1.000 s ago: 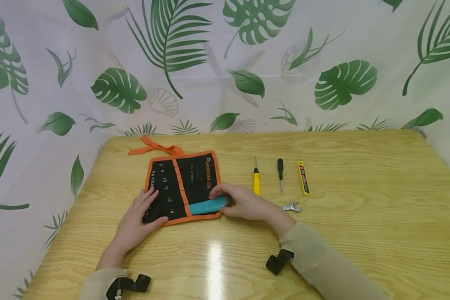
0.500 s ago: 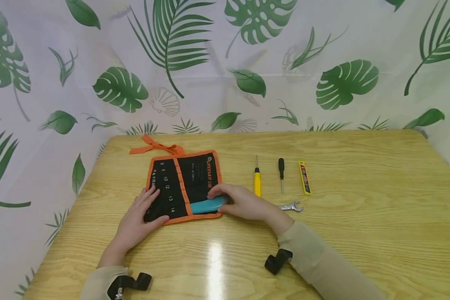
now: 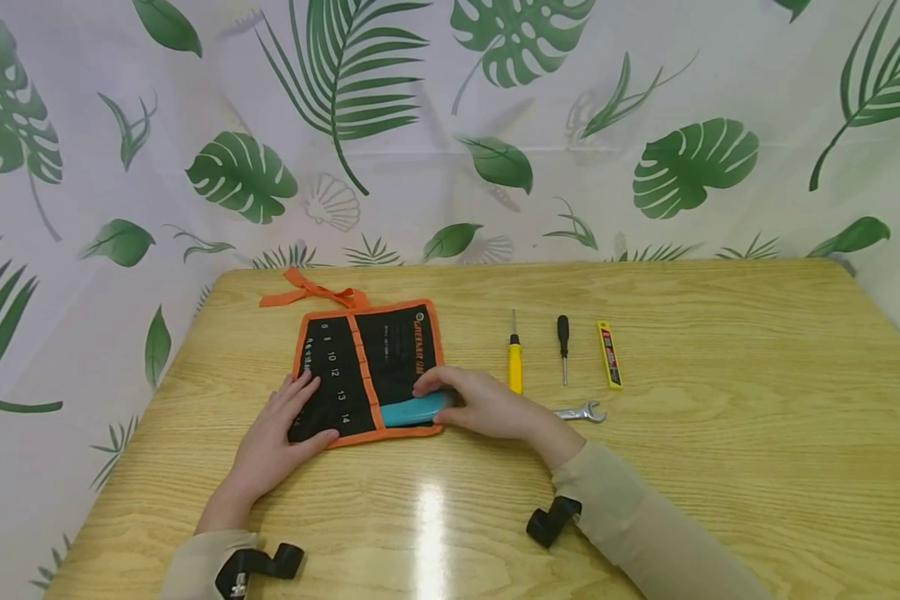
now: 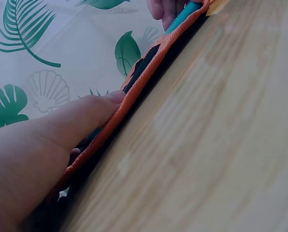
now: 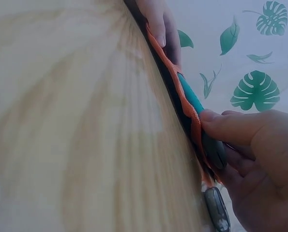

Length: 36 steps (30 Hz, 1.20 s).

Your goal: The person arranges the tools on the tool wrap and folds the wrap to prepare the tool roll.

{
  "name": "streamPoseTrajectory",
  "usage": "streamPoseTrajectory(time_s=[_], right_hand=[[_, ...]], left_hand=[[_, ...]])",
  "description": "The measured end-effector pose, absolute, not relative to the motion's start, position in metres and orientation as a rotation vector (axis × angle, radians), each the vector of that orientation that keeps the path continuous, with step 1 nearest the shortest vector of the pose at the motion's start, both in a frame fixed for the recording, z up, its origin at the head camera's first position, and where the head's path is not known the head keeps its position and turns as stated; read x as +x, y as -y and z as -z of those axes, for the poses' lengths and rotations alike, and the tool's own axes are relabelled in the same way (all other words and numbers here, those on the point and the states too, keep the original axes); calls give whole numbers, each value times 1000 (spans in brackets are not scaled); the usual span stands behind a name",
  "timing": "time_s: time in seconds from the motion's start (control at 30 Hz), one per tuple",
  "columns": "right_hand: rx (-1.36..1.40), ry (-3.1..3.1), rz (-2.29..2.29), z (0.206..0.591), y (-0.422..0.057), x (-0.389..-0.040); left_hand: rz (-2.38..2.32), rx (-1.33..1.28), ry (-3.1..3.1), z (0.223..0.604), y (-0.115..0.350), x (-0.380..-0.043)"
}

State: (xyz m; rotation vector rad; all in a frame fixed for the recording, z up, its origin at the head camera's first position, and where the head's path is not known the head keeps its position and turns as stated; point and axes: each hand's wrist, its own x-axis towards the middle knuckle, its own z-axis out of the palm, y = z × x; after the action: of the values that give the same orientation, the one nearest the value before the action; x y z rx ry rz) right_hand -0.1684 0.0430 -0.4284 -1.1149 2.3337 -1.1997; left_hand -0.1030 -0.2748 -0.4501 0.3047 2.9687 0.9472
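A black tool pouch (image 3: 390, 350) with orange edging lies unrolled on the table, its left flap printed with size numbers. My left hand (image 3: 270, 446) rests on that flap with fingers spread; in the left wrist view its thumb lies on the orange edge. Across the lower right part of the pouch lies a teal tool (image 3: 412, 411) with a dark end (image 5: 214, 151); its exact kind does not show. My right hand (image 3: 491, 407) pinches it near the dark end between thumb and fingers. The left end of the teal tool reaches the pouch's orange middle strip.
To the right lie a yellow-handled screwdriver (image 3: 515, 367), a black screwdriver (image 3: 563, 342) and a slim yellow packet (image 3: 609, 358). A steel spanner (image 3: 588, 412) is partly hidden behind the right wrist. Orange ties (image 3: 307, 292) trail behind the pouch. A leaf-print cloth (image 3: 390, 167) hangs behind the table.
The right fingers have shifted very slightly left along the teal tool. The left hand and the pouch hold their places; the whole view has drifted a little.
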Motion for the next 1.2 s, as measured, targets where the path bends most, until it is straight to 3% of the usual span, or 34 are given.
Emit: streamPoseTrajectory(time_s=[1.2], right_hand=[[-1072, -2286, 1177, 427, -8, -168]], left_hand=[[-956, 304, -2967, 448, 275, -103]])
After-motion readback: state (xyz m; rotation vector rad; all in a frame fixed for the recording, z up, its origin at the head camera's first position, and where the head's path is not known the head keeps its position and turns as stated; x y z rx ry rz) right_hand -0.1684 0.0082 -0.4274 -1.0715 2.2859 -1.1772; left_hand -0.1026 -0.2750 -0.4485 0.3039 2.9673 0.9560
